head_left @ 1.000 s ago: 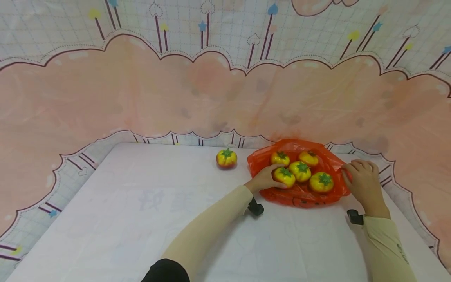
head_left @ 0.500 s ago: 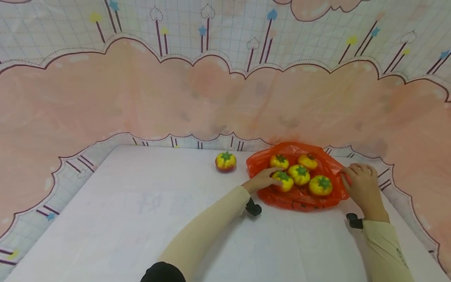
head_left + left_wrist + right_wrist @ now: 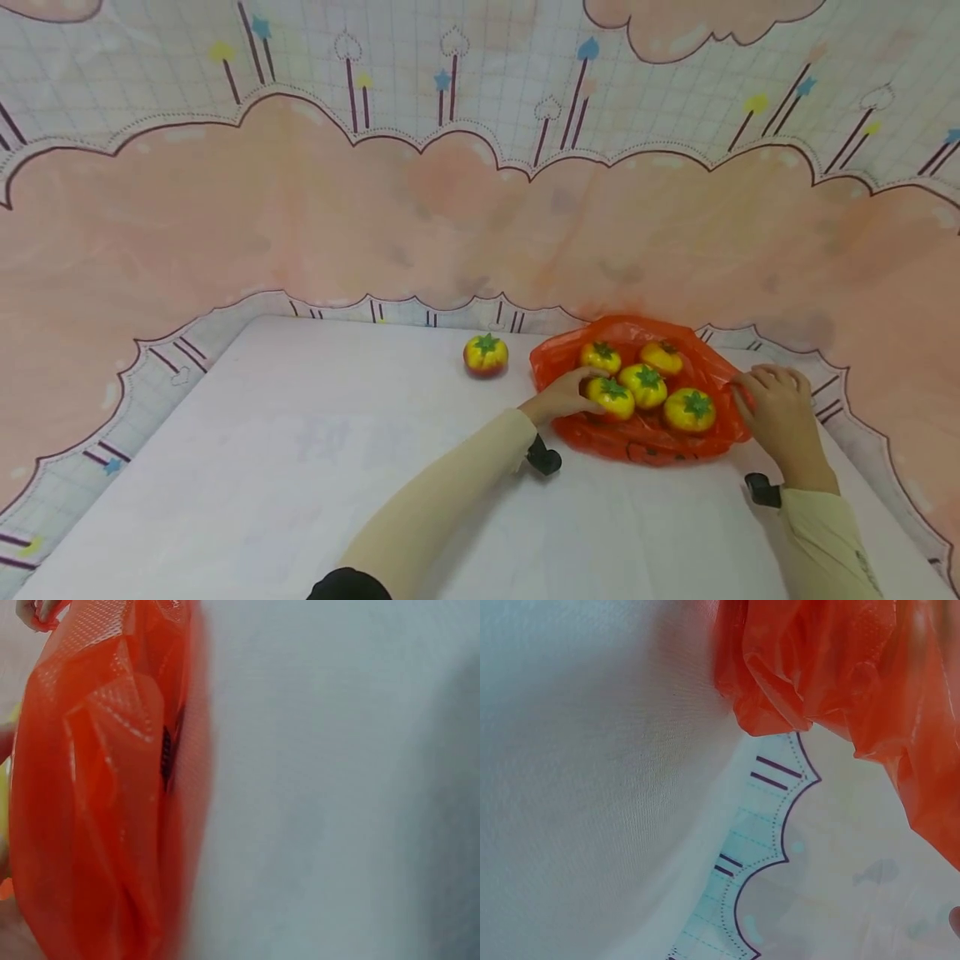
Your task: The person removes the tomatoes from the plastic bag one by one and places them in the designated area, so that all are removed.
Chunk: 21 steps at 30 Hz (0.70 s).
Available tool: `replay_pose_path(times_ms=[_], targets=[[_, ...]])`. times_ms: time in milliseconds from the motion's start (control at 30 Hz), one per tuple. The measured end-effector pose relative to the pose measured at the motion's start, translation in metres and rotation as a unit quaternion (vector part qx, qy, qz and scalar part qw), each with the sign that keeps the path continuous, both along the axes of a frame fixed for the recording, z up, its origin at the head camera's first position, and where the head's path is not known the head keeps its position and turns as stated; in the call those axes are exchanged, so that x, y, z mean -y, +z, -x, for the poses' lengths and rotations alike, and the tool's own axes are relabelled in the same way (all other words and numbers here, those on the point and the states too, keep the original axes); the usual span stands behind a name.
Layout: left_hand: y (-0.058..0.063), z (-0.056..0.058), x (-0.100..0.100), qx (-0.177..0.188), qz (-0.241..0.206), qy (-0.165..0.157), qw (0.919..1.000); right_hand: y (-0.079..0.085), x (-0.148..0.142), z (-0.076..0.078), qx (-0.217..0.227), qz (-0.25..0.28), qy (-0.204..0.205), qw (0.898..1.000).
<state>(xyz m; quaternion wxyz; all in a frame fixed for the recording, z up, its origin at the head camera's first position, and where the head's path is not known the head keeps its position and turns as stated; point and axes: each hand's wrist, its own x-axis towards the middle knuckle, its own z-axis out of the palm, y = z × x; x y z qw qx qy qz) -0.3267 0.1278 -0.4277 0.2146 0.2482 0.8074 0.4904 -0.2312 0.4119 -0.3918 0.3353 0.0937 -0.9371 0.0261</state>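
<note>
An orange-red plastic bag [image 3: 592, 446] lies spread on the table, with several yellow tomato-like fruits on it, each topped by a green leafy cap. At the bag's near left my left hand [image 3: 561, 397] curls its fingers and thumb around one yellow fruit [image 3: 613, 402]. In the left wrist view the bag's side [image 3: 90, 825] hides most of that hand. My right hand [image 3: 783, 421] pinches the bag's right edge. The right wrist view shows the crumpled bag [image 3: 832, 667], but only a sliver of a finger. Left of the bag stands a single yellow-and-red fruit [image 3: 486, 357].
A white-covered table [image 3: 300, 450] extends in front and to the left of the bag. Right behind its far edge hangs a peach-and-white patterned backdrop [image 3: 420, 225]. Black wrist mounts [image 3: 543, 457] sit under both wrists.
The head view has tilted slightly, so the scene sits lower in it. My left hand stays at the same fruit, its fingers shifting slightly. The right hand keeps its place at the bag edge.
</note>
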Motion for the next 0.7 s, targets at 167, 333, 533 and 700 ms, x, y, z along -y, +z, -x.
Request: replay_pose_path(times_ms=[167,333,533,700], targets=[[0.0002,-0.0025,0.0046,-0.006,0.0,0.004,1.0,-0.0013,0.003,0.0014,0.001,-0.004,-0.002,1.0],[-0.0012,-0.0037,0.0062,-0.023,0.022,-0.002,0.9995,-0.0023,0.0036,0.0018,-0.003,-0.003,0.0,1.0],[-0.0024,-0.0038,0.0024,-0.072,0.069,-0.02,0.9947,-0.002,0.0017,-0.0004,-0.008,-0.007,0.001,1.0],[-0.0013,-0.0058,0.0009,-0.082,0.081,-0.015,0.9933,-0.0024,-0.0003,-0.001,-0.019,-0.004,0.008,1.0]])
